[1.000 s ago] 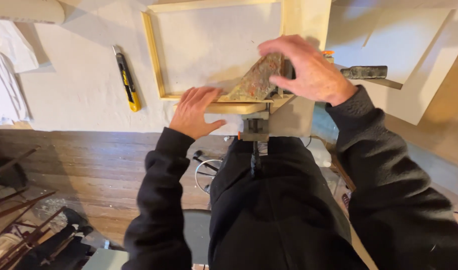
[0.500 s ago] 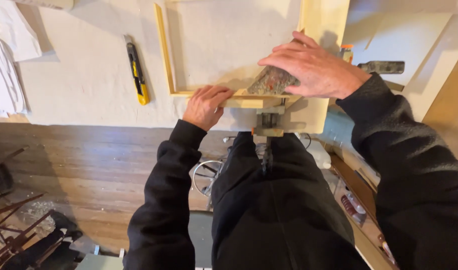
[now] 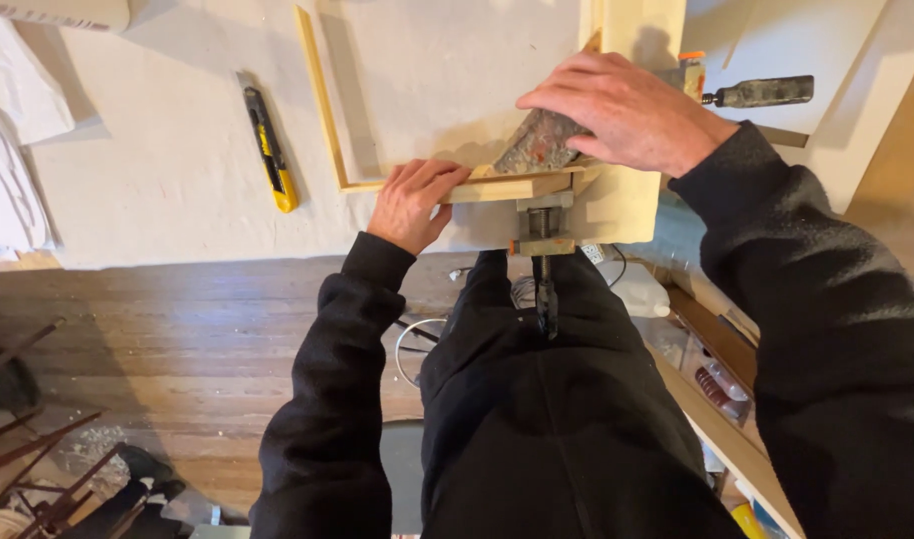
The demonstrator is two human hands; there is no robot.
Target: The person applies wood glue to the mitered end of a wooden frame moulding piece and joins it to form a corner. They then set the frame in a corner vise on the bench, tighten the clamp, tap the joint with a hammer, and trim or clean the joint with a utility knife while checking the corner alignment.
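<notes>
A thin pale wooden frame (image 3: pixel 322 110) lies on a white-covered table (image 3: pixel 157 170). My left hand (image 3: pixel 414 203) presses down on the frame's near rail, fingers curled over it. My right hand (image 3: pixel 624 108) holds a worn brownish sanding block (image 3: pixel 537 145) against the frame's near right corner. A clamp (image 3: pixel 542 245) grips that corner at the table's front edge, its handle hanging down before my body.
A yellow and black utility knife (image 3: pixel 268 140) lies left of the frame. White cloth (image 3: pixel 12 150) sits at the far left. Another clamp (image 3: pixel 756 92) lies at the right. Below are a wooden floor (image 3: pixel 177 339), metal rods and a shelf with small items.
My right hand with the block has shifted slightly along the frame's corner; my left hand stays on the near rail. The view has moved a little.
</notes>
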